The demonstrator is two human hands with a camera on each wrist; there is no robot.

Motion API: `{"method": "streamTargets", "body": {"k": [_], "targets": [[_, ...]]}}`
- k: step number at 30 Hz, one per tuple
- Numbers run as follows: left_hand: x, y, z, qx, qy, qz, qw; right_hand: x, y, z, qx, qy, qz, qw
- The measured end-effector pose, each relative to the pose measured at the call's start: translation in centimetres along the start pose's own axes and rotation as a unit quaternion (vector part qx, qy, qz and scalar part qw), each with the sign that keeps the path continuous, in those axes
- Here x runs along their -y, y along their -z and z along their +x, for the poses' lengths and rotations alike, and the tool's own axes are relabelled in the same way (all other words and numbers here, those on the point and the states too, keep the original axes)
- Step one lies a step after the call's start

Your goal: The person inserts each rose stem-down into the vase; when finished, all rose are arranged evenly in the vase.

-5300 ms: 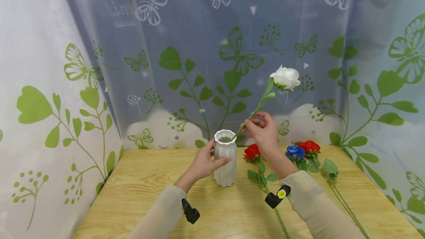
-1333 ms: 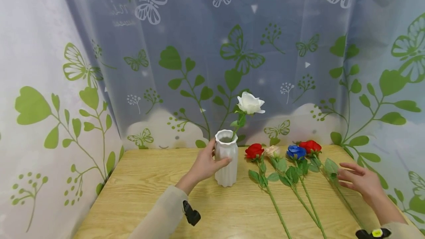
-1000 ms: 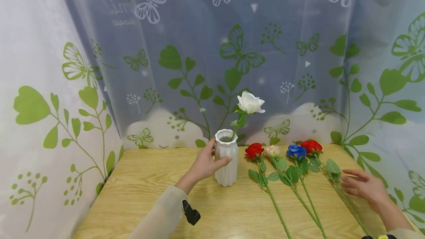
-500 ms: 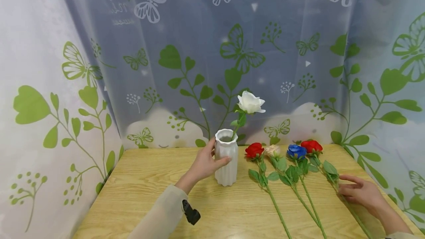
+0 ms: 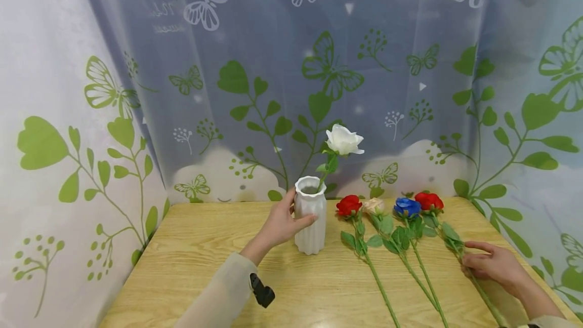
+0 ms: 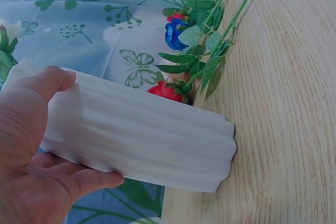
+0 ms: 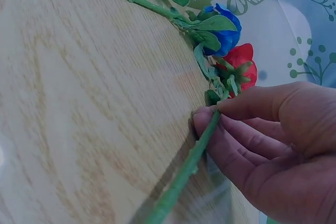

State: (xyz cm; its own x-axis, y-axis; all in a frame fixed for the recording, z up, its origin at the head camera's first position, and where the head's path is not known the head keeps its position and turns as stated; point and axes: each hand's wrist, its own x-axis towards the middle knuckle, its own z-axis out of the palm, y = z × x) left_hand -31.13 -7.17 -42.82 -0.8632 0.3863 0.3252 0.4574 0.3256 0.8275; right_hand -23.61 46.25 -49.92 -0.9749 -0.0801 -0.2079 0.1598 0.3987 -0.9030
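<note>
A white fluted vase [image 5: 310,232] stands upright on the table, and my left hand [image 5: 281,221] grips it round its upper part. One white rose [image 5: 343,139] leans out of the vase's mouth to the right. At the right side of the table my right hand [image 5: 496,266] pinches the green stem of the far-right red rose [image 5: 429,201] between thumb and fingers, just below the leaves. In the right wrist view that stem [image 7: 191,158] runs down past the fingertips. The left wrist view shows the thumb and fingers on either side of the vase [image 6: 142,129].
Left of the held rose lie a blue rose [image 5: 407,207], a pale cream rose [image 5: 374,206] and another red rose [image 5: 349,206], stems toward the front edge. A printed curtain [image 5: 255,24] hangs behind the wooden table [image 5: 205,247].
The white rose went from my right hand into the vase. My right hand then moved to the far-right red rose and closed on its stem. My left hand stayed on the vase.
</note>
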Motion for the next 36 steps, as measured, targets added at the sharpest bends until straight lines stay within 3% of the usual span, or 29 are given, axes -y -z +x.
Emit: {"method": "streamTargets", "body": {"k": [9, 18, 25, 36], "targets": [[-0.1, 0.0, 0.0, 0.001, 0.002, -0.005, 1.0, 0.1, 0.0, 0.3, 0.077, 0.031, 0.074, 0.9938], [-0.2, 0.0, -0.1, 0.003, 0.005, -0.006, 1.0, 1.9, 0.2, 0.5, 0.071, 0.039, 0.122, 0.9893], [-0.2, 0.0, 0.0, 0.004, 0.003, -0.006, 1.0, 2.9, 0.0, 0.6, 0.07, 0.08, 0.243, 0.964], [0.0, 0.0, 0.0, 0.003, -0.003, -0.008, 1.0, 4.9, -0.9, 0.5, 0.072, 0.113, 0.288, 0.9481]]}}
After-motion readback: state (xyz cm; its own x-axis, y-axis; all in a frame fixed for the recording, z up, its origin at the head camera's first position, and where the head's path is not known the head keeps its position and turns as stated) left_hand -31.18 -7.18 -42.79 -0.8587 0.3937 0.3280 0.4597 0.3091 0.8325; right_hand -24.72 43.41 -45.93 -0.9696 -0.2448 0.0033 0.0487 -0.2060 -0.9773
